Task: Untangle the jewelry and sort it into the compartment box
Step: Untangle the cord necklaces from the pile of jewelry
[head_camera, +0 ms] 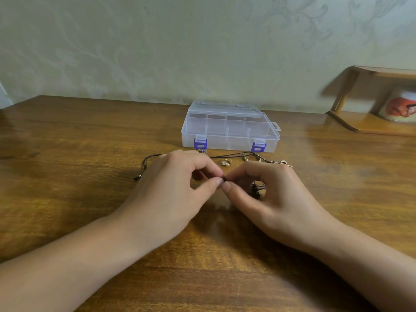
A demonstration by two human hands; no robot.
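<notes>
One clear plastic compartment box (229, 129) with two purple latches (200, 143), one small gold ring (225, 162), one black cord (231, 155), and two bare hands (171, 188) appear.

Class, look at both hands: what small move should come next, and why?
Probably ease the pinched spot apart: the left hand and right hand pinch the thin black cord together, and the clear plastic compartment box with blue latches looks closed.
</notes>
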